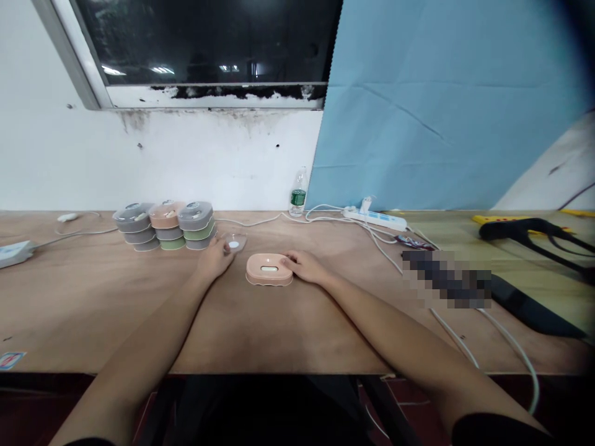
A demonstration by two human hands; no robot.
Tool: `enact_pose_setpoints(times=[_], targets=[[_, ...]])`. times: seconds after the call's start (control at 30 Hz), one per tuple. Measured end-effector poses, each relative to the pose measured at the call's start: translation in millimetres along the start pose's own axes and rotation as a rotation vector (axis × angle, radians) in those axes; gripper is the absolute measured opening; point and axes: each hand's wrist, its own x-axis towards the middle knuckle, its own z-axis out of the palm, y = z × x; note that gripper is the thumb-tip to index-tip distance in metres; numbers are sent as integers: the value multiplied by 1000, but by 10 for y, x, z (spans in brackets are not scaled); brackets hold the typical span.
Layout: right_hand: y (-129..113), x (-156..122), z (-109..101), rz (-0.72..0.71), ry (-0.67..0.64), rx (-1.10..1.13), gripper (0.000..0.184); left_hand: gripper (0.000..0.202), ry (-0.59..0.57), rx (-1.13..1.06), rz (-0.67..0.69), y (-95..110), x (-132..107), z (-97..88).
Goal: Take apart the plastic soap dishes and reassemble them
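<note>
Table (93, 310): bare wood, running the width of the view against a white wall.
Box (269, 269): pink, oval, lying flat at the table's middle, with a pale slot on top.
Right hand (304, 266): loosely curled, fingertips against the box's right end; it does not clasp the box.
Lid (235, 242): clear with a white centre, lying flat just left of and behind the box, apart from it.
Left hand (214, 257): fingers bent onto the lid's near edge; whether they pinch it cannot be told.
Stacks (165, 226): 3 side by side, of grey, pink and green boxes, just left of the lid.
Bottle (298, 192): upright by the wall, behind the box.
Power strip (374, 217): white, right of the bottle, cables trailing toward the table's front edge.
Sheet (441, 105): blue, hung behind the table's right half.
</note>
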Motion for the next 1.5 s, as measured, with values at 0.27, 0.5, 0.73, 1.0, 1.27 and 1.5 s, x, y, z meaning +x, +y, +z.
enact_pose_setpoints(times=[0.27, 0.5, 0.73, 1.0, 1.27, 1.5], targets=[[52, 26, 57, 96, 105, -48, 35, 26, 247, -318, 181, 325, -117, -170], [58, 40, 5, 203, 247, -99, 38, 36, 215, -427, 124, 480, -201, -76], [-115, -15, -77, -152, 427, -85, 84, 52, -24, -948, -161, 655, -177, 111], [-90, -17, -88, -230, 292, -64, 82, 67, -140, -674, -37, 545, -186, 144], [39, -19, -59, -91, 238, 37, 71, 59, -202, -349, 180, 499, -192, 152], [176, 26, -82, -45, 124, 151, 72, 62, -232, -266, 295, 418, -231, 129]])
